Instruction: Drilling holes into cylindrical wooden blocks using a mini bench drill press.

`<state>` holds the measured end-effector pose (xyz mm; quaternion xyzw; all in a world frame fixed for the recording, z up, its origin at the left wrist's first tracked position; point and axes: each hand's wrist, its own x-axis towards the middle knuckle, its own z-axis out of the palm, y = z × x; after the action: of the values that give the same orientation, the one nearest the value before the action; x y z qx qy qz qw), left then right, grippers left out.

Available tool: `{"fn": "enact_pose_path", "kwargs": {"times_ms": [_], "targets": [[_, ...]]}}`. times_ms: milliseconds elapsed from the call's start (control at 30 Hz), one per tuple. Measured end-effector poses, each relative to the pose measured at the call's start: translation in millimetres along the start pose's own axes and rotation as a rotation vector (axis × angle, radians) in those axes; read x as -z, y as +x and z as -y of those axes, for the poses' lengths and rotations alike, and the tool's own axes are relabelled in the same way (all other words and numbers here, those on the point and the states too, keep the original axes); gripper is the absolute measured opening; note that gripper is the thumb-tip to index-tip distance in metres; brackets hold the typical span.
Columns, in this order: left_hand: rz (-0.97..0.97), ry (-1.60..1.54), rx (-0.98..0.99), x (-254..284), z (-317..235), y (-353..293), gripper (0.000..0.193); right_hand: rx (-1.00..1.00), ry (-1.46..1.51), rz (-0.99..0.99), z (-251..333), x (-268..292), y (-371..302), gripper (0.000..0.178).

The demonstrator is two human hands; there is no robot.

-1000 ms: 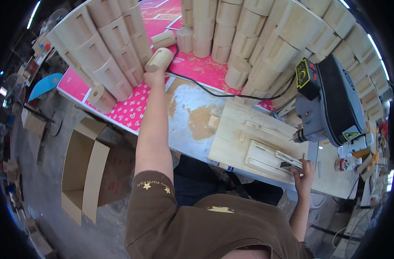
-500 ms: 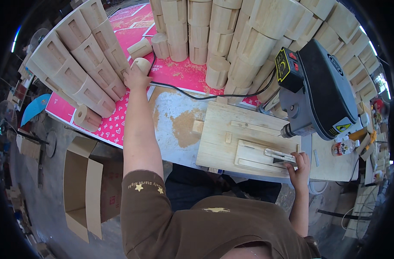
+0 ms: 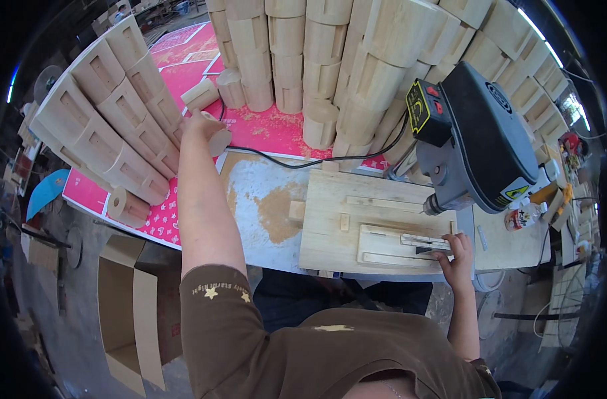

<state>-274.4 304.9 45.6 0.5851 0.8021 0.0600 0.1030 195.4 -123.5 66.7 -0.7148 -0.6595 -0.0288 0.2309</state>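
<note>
At the far left of the table, my left hand [image 3: 202, 126] is closed around a short wooden cylinder [image 3: 220, 142]. The cylinder lies tilted, its round end toward the right. A second loose wooden cylinder [image 3: 200, 95] rests just beyond that hand. Over on the right, my right hand [image 3: 457, 256] pinches the end of a narrow slotted strip [image 3: 425, 242] on a wooden jig [image 3: 376, 247]. The jig sits on a plywood board [image 3: 323, 226], below the chuck [image 3: 433, 205] of a grey and black drill press [image 3: 493, 133]. My right fingertips are partly hidden.
Stacked wooden cylinders with slots stand at left [image 3: 110, 113] and along the back [image 3: 287, 60]. One holed cylinder [image 3: 128, 207] lies near the left edge. A black cable [image 3: 287, 163] crosses the table. Sawdust [image 3: 277, 216] covers part of it. An open cardboard box [image 3: 146, 319] stands below.
My left hand has taken hold of the upright cylinder and tipped it toward the right. My right hand keeps its place on the jig. The whole view has shifted slightly.
</note>
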Motion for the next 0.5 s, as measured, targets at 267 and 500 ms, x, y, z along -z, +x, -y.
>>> {"fn": "enact_pose_path", "kwargs": {"times_ms": [267,500], "targets": [[0.073,-0.451,-0.071,-7.9,75.6,-13.0,0.08,0.033,0.022,-0.019,-0.3,-0.2,-2.9,0.039],[0.071,-0.477,-0.206,-31.1,108.4,-80.6,0.065,0.079,0.033,-0.026,-5.3,-3.1,-0.1,0.037]]}}
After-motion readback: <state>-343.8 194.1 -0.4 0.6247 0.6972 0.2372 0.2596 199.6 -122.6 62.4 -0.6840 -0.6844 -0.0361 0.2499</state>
